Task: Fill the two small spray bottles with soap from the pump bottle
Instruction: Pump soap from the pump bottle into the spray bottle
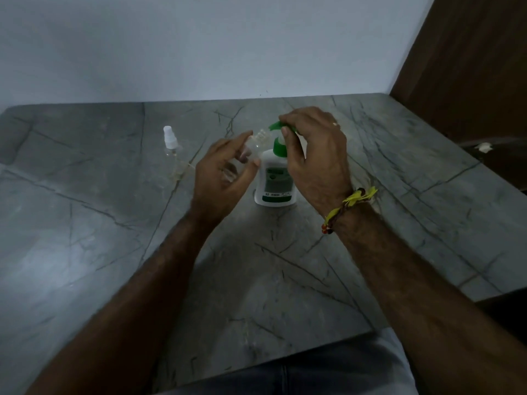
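The left hand [225, 169] grips an uncapped clear spray bottle [251, 146], tilted with its neck just under the green pump spout [275, 126]. The right hand [313, 155] pinches that pump head atop the white soap pump bottle [275, 181], standing between both hands. Left of the grip, well apart, the second spray bottle [172, 151], capped, stands on the grey marble table [85, 223].

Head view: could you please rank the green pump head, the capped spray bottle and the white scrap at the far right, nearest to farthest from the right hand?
1. Green pump head: under the right hand fingers.
2. White scrap: far right.
3. Capped spray bottle: far left.
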